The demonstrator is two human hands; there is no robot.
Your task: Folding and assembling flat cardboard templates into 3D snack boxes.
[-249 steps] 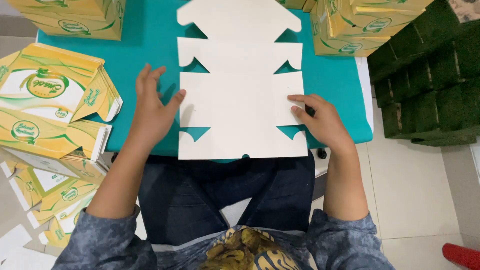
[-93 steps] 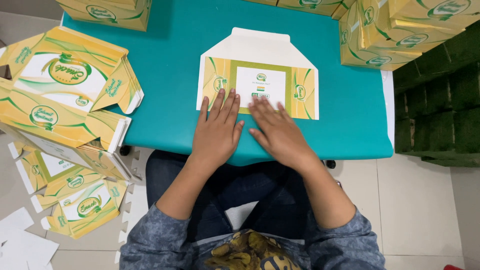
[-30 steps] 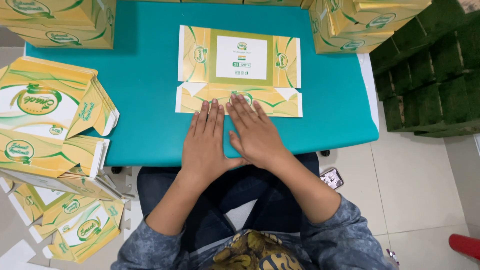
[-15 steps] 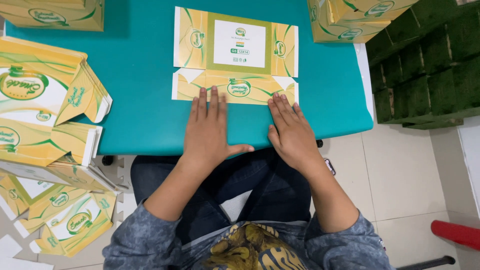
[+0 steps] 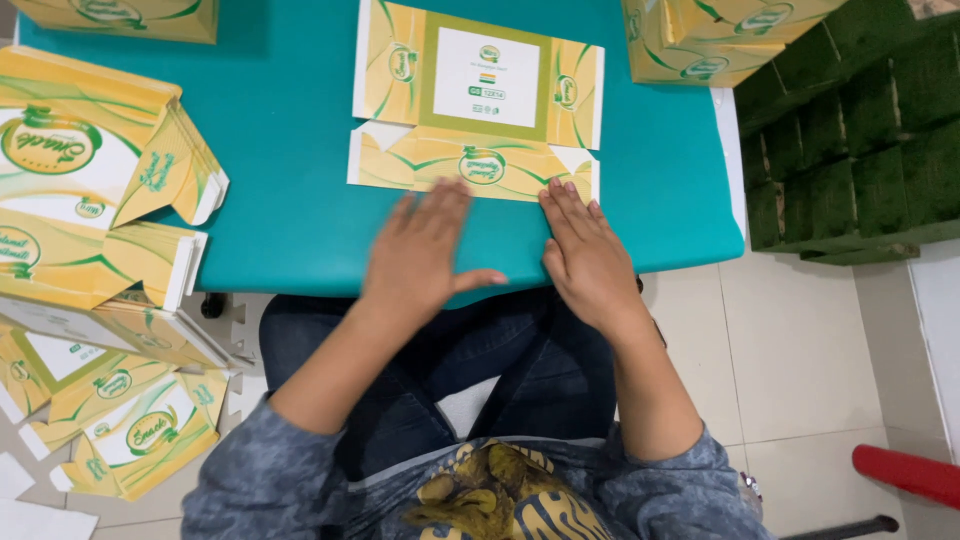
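Both hands lay flat with fingers spread. Her left hand (image 5: 420, 255) looked blurry and pressed the smooth teal table (image 5: 290, 180). Her right hand (image 5: 585, 255) touched the near edge of a flat yellow and green cardboard box (image 5: 475, 110), which lay in the middle. Folded boxes (image 5: 90, 190) were piled on the left.

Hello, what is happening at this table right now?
A seated person presses both hands flat at the near edge of a flattened yellow-and-green carton lying on a teal table. The left hand is blurred; the right hand touches the folded flap. Folded cartons are stacked at the person's left, more finished boxes at the far right.
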